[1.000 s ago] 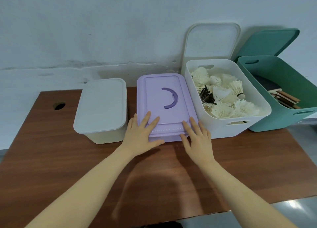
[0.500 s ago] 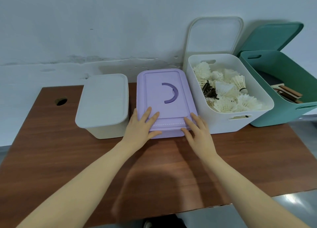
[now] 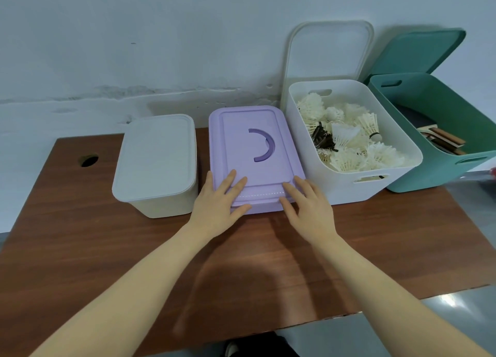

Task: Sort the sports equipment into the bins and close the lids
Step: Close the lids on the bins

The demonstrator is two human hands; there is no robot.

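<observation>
On the wooden counter [image 3: 80,249] four bins stand in a row; the purple bin [image 3: 252,152], second from the left, has its lid on. Both hands lie flat on the near edge of this lid, left hand [image 3: 218,205] and right hand [image 3: 308,209], fingers straight, grasping nothing.

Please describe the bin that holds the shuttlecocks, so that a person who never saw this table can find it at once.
On the brown table, four bins stand in a row along the wall. The white bin is third from the left, between the closed purple bin and the green bin. It alone is piled with white shuttlecocks, and its lid leans on the wall behind it.
</observation>
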